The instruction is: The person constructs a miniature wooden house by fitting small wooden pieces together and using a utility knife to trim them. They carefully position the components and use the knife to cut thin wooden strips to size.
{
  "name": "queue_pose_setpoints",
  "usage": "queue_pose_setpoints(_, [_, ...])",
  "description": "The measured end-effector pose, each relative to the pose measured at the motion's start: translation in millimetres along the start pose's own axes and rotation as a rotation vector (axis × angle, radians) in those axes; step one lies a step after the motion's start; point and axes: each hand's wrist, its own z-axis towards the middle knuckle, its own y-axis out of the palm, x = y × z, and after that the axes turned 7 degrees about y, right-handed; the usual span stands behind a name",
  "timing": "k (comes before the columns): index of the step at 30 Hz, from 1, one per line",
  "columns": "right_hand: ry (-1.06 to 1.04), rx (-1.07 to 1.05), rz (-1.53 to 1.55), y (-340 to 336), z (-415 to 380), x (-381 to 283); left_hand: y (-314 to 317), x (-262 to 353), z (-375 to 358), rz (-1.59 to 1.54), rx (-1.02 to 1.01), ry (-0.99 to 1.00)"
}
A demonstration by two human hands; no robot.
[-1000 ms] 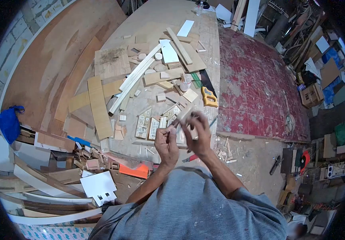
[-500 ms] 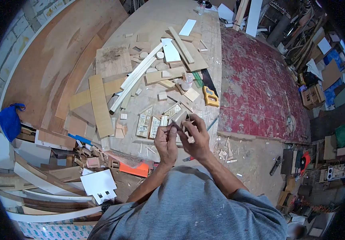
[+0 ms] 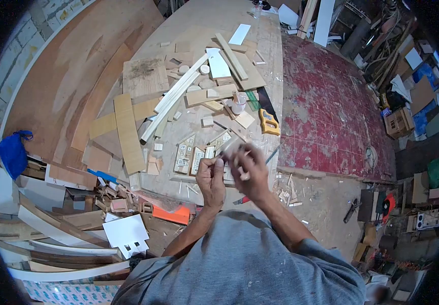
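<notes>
Over the near edge of the workbench, my left hand (image 3: 210,183) is closed, with thumb and fingers pinching a small light-brown piece (image 3: 231,146). My right hand (image 3: 250,173) is curled at the other side of this piece, its fingers smeared by motion. A small pale bit shows among the right fingers; I cannot make out what it is. Just beyond my hands lie small model house fronts (image 3: 184,155) with white windows, partly hidden by my left hand.
A yellow-handled saw (image 3: 269,122) lies at the bench's right edge, near a white cup (image 3: 238,105). Long pale wood strips (image 3: 176,96) and a white panel (image 3: 218,63) spread across the bench (image 3: 194,20). Offcuts (image 3: 290,190) litter the floor at right.
My right hand has shifted slightly and its fingers have swung up over the small piece, now blurred. My left hand keeps its pinch in nearly the same place.
</notes>
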Motion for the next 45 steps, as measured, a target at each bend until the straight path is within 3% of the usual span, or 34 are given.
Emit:
queue_pose_setpoints(2, [-0.076, -0.008, 0.034, 1.0, 0.5, -4.5, 5.9, 5.5, 2.8, -0.053, 0.014, 0.003])
queue_pose_setpoints(4, [0.121, 0.064, 0.061, 2.1, 4.1, 7.4, 3.0, -6.1, 4.2, -0.093, 0.014, 0.043])
queue_pose_setpoints(6, [-0.105, 0.004, 0.007, 1.4, -3.5, -3.5, 5.2, -5.4, 4.7, -0.147, 0.022, 0.027])
queue_pose_setpoints(10, [0.039, 0.076, -0.006, 1.3, 3.8, 5.1, 0.6, -2.9, 1.7, -0.158, 0.021, 0.004])
queue_pose_setpoints(12, [-0.086, 0.001, 0.05, -2.5, -0.4, -13.1, -3.1, 2.1, 0.1, -0.157, -0.009, -0.098])
queue_pose_setpoints(15, [0.067, 0.069, 0.018, -0.2, 5.2, 13.6, -2.2, -12.7, 2.1, -0.206, 0.009, -0.052])
queue_pose_setpoints(18, [-0.079, -0.033, 0.025, -3.8, -1.2, -4.2, -9.8, -11.9, 3.8, -0.16, -0.025, -0.089])
queue_pose_setpoints(19, [-0.061, 0.004, -0.013, -3.1, 2.6, 11.3, -7.8, -12.9, 5.8, -0.16, 0.004, -0.083])
queue_pose_setpoints(20, [0.243, 0.001, 0.094, -8.3, 6.8, 22.4, -8.1, -12.9, 3.4, -0.158, 0.04, -0.084])
queue_pose_setpoints(22, [0.069, 0.192, -0.133, -27.6, 28.3, 37.0, -6.3, -2.8, 7.3, -0.17, 0.014, -0.062])
queue_pose_setpoints(26, [0.03, 0.218, -0.121, -35.1, 25.7, 32.5, -9.0, -9.1, 12.0, -0.218, 0.016, 0.023])
queue_pose_setpoints(29, [0.309, 0.184, 0.258, -22.1, 8.9, 45.6, -10.5, -3.0, 10.6, -0.124, 0.02, 0.041])
queue_pose_setpoints(33, [0.4, 0.126, 0.417, -21.6, -3.8, 40.1, -11.9, -1.3, 9.7, 0.048, 0.022, 0.067])
queue_pose_setpoints(37, [0.456, 0.087, 0.471, -20.7, -9.8, 31.5, -8.0, 0.0, 9.1, 0.022, 0.044, 0.099])
queue_pose_setpoints(42, [0.345, 0.08, 0.433, -12.4, -14.3, 24.1, -7.1, 4.3, 8.1, 0.09, 0.035, 0.132])
queue_pose_setpoints(45, [0.223, 0.092, 0.177, -14.7, -6.3, 5.1, -7.3, 3.0, 5.8, 0.121, 0.018, 0.158])
